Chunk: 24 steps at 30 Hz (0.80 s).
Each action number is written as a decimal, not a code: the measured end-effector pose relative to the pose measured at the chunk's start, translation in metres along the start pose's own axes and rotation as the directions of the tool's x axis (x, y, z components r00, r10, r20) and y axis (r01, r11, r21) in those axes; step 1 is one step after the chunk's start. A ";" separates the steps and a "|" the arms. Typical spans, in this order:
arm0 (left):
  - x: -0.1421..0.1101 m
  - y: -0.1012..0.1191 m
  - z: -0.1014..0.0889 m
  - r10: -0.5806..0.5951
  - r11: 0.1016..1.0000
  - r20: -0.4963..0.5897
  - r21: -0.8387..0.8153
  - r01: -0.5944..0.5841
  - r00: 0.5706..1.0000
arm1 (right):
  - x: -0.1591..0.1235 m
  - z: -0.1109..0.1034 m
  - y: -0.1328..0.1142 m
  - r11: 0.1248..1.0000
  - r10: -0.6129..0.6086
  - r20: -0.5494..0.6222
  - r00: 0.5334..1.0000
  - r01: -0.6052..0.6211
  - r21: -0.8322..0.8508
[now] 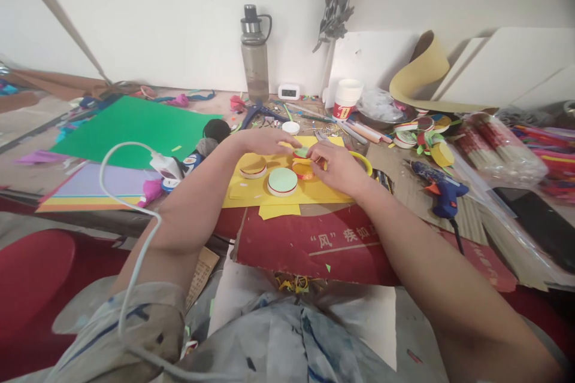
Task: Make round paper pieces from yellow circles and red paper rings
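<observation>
My left hand (272, 142) reaches over the yellow paper (326, 192) with its fingers stretched out. Its fingertips are at the far edge of a small green-topped disc (300, 152). My right hand (336, 166) comes in from the other side, thumb and fingers pinched close by that disc; what lies between them is too small to make out. Just below the fingers is a red-and-yellow ring-shaped piece (306, 173). Nearer me sits a round pale-green-topped disc (282, 181) with a white and red rim. A yellow-topped disc (253, 165) lies left of it.
A blue hot glue gun (444, 194) lies on cardboard at right, near a black phone (536, 221). Behind stand a water bottle (255, 57) and a paper cup (347, 99). Green sheet (139, 131) lies left. A white cable (135, 269) crosses my left arm.
</observation>
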<state>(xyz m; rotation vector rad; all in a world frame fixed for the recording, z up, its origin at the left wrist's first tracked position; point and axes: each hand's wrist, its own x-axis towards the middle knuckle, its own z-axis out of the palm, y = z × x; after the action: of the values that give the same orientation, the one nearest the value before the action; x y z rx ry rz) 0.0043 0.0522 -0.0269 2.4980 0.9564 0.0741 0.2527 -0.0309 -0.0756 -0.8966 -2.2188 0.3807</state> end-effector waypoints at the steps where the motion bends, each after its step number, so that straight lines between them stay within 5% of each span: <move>1: 0.000 0.001 0.000 0.004 0.999 0.043 -0.034 -0.003 0.999 | 0.000 0.000 0.000 1.000 0.000 0.001 1.000 0.000 -0.008; 9: 0.016 -0.002 0.016 -0.044 0.997 -0.095 -0.072 0.037 0.994 | 0.001 0.003 0.001 0.996 0.064 -0.004 0.998 -0.064 -0.064; 13: 0.024 0.012 0.028 -0.191 0.980 -0.261 0.012 0.200 0.946 | 0.002 0.004 0.003 0.993 0.081 -0.001 0.997 -0.081 -0.083; 19: 0.028 0.028 0.030 -0.255 0.967 -0.389 -0.087 0.240 0.885 | 0.003 0.005 0.005 0.991 0.134 -0.083 0.987 -0.135 0.003; 21: 0.027 0.030 0.029 -0.287 0.953 -0.432 -0.221 0.208 0.855 | 0.003 0.004 0.008 0.972 0.224 -0.207 0.952 -0.203 0.118; 24: 0.024 0.034 0.028 -0.333 0.883 -0.439 -0.456 0.112 0.834 | 0.006 0.002 0.015 0.839 0.473 -0.321 0.820 -0.309 0.447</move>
<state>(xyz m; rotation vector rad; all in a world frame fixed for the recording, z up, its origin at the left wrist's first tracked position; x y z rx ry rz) 0.0497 0.0343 -0.0398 1.9756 1.2828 0.8125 0.2558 -0.0163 -0.0809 -1.1077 -1.4810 0.7121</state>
